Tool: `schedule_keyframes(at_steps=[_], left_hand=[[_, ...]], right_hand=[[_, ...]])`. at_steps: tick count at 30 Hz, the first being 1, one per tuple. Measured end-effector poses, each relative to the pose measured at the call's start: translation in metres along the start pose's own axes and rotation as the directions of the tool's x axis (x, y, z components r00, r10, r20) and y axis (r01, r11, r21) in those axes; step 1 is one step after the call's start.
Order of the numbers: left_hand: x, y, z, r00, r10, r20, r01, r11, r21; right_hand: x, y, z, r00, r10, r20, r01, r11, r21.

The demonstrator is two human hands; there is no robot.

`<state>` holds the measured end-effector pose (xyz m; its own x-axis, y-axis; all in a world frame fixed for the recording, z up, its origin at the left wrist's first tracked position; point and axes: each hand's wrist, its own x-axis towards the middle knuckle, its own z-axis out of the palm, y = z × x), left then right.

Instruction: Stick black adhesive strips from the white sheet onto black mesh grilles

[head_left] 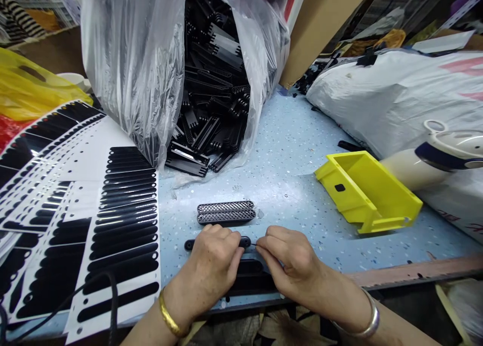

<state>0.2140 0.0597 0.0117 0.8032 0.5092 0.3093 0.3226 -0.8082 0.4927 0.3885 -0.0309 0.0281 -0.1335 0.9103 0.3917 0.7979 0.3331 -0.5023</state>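
- In the lower centre of the frame, we are holding a black strip (pixel 245 241) over the blue speckled counter (pixel 294 195), our left hand (pixel 217 255) curling across its middle with fingers closing on it.
- Just to the strip's right, our right hand (pixel 289 255) is pinching a thin dark sliver (pixel 254 244), too small for us to identify.
- Above our left hand, two lattice-patterned strips (pixel 226 216) are lying side by side.
- At upper centre, a plastic bag (pixel 132 59) is gaping around black parts (pixel 207 134).
- At right, we are seeing a yellow bin (pixel 347 197); at lower left, sheets of black strip shapes (pixel 124 225).
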Motion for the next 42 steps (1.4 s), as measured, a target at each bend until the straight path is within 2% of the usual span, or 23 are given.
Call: schedule_keyframes(at_steps=[7, 20, 27, 31, 36, 42], left_hand=[[-0.001, -0.002, 0.001, 1.000, -0.005, 0.008, 0.005, 1.000, -0.030], [-0.001, -0.001, 0.000, 1.000, -0.018, 0.025, 0.018, 1.000, 0.003], [-0.001, 0.001, -0.002, 0.999, -0.014, 0.031, 0.014, 1.000, 0.026], [-0.001, 0.001, -0.002, 0.999, -0.027, 0.037, 0.026, 0.999, 0.025], [0.000, -0.001, -0.001, 0.998, -0.027, 0.058, 0.028, 0.999, -0.016], [0.001, -0.002, -0.002, 0.997, -0.005, 0.075, 0.006, 1.000, -0.017]], right_hand=[[0.003, 0.003, 0.001, 1.000, 0.013, 0.007, -0.013, 1.000, -0.017], [0.001, 0.001, 0.009, 0.998, -0.037, 0.057, 0.038, 0.999, -0.008], [0.001, 0.000, 0.012, 0.998, -0.064, 0.026, 0.065, 0.997, -0.050], [0.004, -0.001, 0.008, 0.999, -0.044, 0.027, 0.044, 0.999, -0.019], [0.008, -0.002, -0.003, 0.999, -0.027, -0.035, 0.026, 0.999, -0.019], [0.004, -0.006, -0.006, 0.999, -0.018, 0.048, 0.021, 0.999, -0.046]])
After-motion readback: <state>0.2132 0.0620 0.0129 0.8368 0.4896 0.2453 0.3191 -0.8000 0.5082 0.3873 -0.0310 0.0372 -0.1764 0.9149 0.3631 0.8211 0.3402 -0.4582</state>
